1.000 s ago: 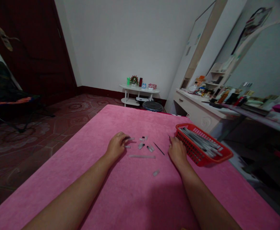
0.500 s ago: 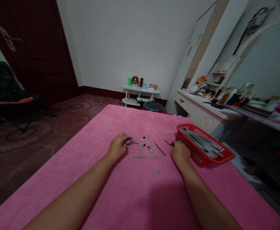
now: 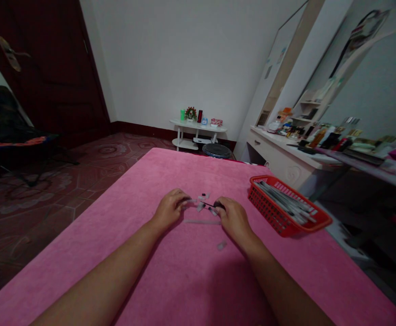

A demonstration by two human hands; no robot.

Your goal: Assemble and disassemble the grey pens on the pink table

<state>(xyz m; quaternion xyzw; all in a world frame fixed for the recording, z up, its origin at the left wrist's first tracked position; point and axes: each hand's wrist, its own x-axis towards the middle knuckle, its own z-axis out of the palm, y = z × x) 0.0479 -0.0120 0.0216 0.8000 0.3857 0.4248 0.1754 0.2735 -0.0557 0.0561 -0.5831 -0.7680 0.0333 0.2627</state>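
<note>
My left hand is closed, with a short translucent piece, perhaps a pen part, pinched at its fingertips. My right hand grips a thin dark rod that looks like a pen refill; its tip points left toward the piece in my left hand, apart from it. Between the hands lie several small clear and black pieces. A long clear tube lies just in front of them. Nearer to me is a single clear piece. Fine details are too small to make out.
A red plastic basket full of grey, pen-like sticks stands on the right of the pink-covered table. Beyond are a low white stand and a round dark stool. A crowded dresser stands at right, a folding chair at left.
My right hand has moved left from beside the basket, bringing the dark rod close to my left hand. The dark rod that lay on the cloth no longer shows. My left hand has barely shifted.
</note>
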